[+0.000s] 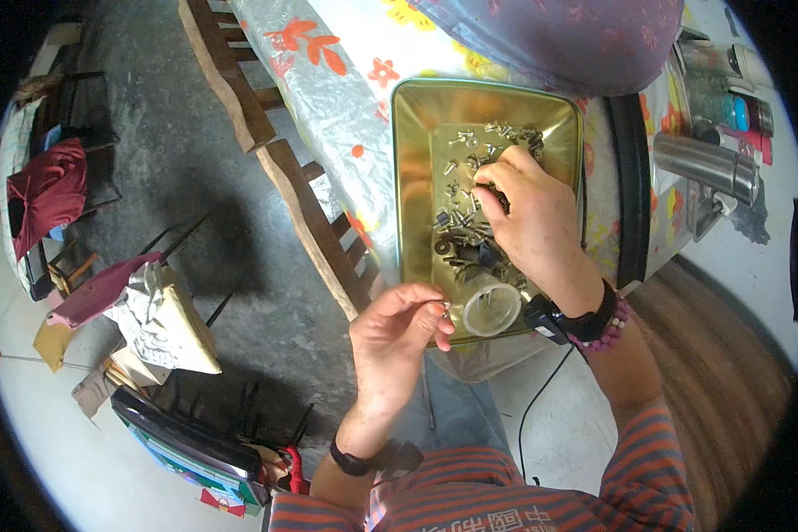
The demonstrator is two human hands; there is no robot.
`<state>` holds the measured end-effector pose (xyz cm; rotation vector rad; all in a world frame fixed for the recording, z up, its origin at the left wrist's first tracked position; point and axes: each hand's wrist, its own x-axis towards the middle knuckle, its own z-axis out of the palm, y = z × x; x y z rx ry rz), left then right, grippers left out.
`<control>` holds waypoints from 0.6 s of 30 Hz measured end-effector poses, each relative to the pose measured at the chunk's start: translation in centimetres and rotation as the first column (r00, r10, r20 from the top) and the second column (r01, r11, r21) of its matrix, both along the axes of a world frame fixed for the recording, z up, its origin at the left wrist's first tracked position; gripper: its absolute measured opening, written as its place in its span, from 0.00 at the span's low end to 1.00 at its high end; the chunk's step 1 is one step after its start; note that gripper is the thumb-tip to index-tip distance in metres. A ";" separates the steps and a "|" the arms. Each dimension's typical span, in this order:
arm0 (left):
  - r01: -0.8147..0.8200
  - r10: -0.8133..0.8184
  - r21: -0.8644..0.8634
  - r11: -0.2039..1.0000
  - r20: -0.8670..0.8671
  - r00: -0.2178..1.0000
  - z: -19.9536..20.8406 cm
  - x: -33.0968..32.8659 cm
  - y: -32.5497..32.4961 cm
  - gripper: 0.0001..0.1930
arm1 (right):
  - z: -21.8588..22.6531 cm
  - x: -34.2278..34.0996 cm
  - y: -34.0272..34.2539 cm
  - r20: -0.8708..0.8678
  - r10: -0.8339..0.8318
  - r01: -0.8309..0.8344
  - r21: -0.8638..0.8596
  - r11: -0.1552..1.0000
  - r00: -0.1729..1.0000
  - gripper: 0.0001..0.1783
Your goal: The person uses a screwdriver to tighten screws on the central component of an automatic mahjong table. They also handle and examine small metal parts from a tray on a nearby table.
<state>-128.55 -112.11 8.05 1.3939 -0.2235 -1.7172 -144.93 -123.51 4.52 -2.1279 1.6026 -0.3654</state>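
Note:
A gold rectangular tin [414, 177] sits at the table's near end, with many small screws [461, 213] and dark metal parts scattered over its bottom. My right hand [532, 208] reaches into it from the right, fingers curled down among the screws. Whatever those fingertips grip is hidden. Just outside the tin's near left corner, my left hand [395, 332] pinches a small shiny metal piece [445, 307] between thumb and fingers. Between my hands, a clear plastic cup [492, 309] lies tilted at the tin's near edge, its round mouth toward me.
A flower-patterned plastic cover [328, 106] spreads over the table. Beyond the tin is a purple cloth-covered thing [567, 40]. At the right lies a steel flask [705, 167]. A wooden bench [306, 235] runs along the left. A thin black cable [541, 395] hangs near my right wrist.

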 end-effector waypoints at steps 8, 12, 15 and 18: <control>-0.004 0.004 -0.006 1.000 -0.002 1.000 0.2 -0.1 -0.2 0.05 | -0.7 -0.4 0.1 -0.012 0.090 -0.091 -0.095 0.991 0.996 0.03; -0.020 0.020 -0.023 1.000 -0.013 1.000 0.2 -0.3 -0.6 0.06 | -1.0 -0.9 0.3 0.062 0.056 -0.051 -0.084 0.995 0.996 0.03; -0.006 0.010 -0.084 0.996 0.044 0.999 -0.4 -0.5 -0.9 0.05 | -1.0 -0.9 0.4 0.087 0.039 -0.032 -0.075 0.997 0.995 0.03; 0.043 -0.036 -0.062 0.997 0.113 0.993 -0.7 -0.6 -1.9 0.05 | -1.0 -1.1 0.5 0.161 -0.033 0.028 0.032 0.999 0.986 0.04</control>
